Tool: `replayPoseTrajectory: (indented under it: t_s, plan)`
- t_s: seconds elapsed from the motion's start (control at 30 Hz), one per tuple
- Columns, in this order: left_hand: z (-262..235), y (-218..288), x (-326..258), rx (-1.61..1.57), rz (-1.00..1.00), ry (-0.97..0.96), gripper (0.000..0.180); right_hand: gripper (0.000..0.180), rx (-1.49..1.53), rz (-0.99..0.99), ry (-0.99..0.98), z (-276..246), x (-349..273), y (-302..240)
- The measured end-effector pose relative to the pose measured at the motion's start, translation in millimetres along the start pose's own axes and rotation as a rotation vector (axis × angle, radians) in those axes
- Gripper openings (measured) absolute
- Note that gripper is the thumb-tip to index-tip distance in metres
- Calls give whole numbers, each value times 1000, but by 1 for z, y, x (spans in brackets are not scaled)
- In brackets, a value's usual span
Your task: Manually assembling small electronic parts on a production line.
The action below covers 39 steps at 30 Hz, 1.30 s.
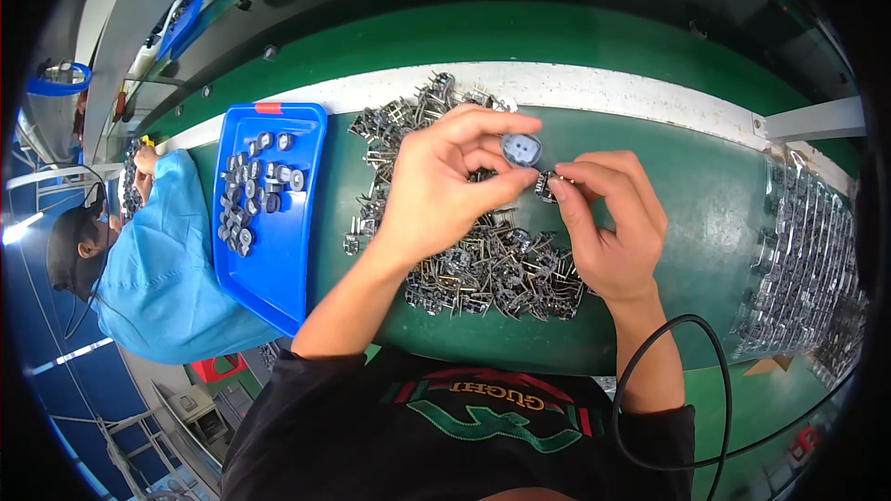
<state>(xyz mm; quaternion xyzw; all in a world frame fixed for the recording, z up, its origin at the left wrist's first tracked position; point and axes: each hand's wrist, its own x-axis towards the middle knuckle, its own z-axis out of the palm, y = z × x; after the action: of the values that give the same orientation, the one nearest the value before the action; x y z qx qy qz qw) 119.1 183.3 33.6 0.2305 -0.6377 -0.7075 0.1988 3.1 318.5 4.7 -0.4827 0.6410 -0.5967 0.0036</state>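
Note:
Over the green table, my left hand (441, 176) pinches a round grey plastic cap (521, 149) with small holes in its face. Close beside it, my right hand (620, 218) grips a small dark metal-and-plastic part (545, 186) between thumb and fingertips. The cap and the part are nearly touching; whether they meet I cannot tell. Below and behind both hands spreads a heap of small metal parts with pins (501, 269). A blue tray (278, 289) to the left holds several round grey pieces (249, 187).
Stacked clear plastic trays of parts (803, 260) stand at the right. A white ledge (603, 88) runs along the table's back. A black cable (640, 353) loops near my right forearm. At far left, a person in a blue top (172, 269) works at the same bench.

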Motion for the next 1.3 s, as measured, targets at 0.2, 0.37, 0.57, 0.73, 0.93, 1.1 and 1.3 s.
replayPoseTrajectory:
  t_s: [0.2,0.37,0.57,0.73,0.93,1.1,1.3]
  plan:
    - [11,-18,-14,96,19,-25,43,19,-99,-75,39,-1,2,3]
    - [12,-17,-16,176,53,-42,43,20,-59,-90,-14,-1,2,2]
    - [12,-18,-17,176,129,-56,44,21,-59,-89,-17,2,2,-2]
    - [9,-11,-20,113,107,-97,44,25,-125,-140,31,3,-2,-1]
    - [-6,-9,-16,170,96,-107,34,27,-92,-130,-4,5,-2,2]
    - [-31,9,15,262,93,127,21,32,-91,-81,-266,0,-3,8]
    - [-110,3,103,899,115,391,28,32,-117,-24,-559,5,-15,12]
